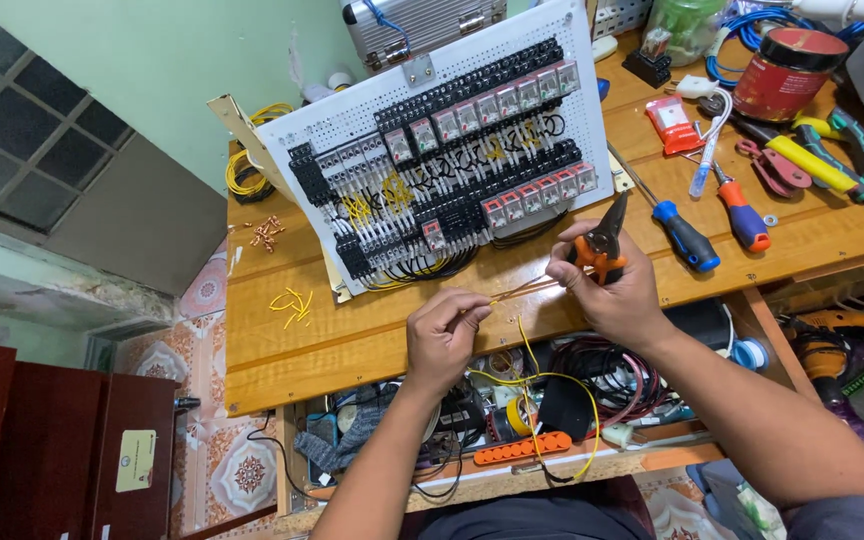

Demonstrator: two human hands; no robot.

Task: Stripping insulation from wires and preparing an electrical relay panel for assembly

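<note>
My left hand [445, 332] pinches a thin yellow wire [530, 352] just in front of the wooden bench's edge. The wire runs from my fingers toward my right hand and loops down over the open drawer. My right hand [607, 288] grips orange-handled black cutters [602, 240], jaws pointing up, and also touches the wire's end with its fingertips. Behind both hands a white perforated panel [352, 125] leans tilted, carrying rows of relays, black terminal blocks and yellow and black wiring.
Blue-handled screwdriver [685, 237], orange-and-blue screwdriver [742, 213], yellow and green pliers [832, 165] and a red jar [784, 73] lie right of the panel. Yellow wire offcuts [294, 305] and copper lugs [268, 232] sit left. An open drawer [512, 440] below holds tangled cables.
</note>
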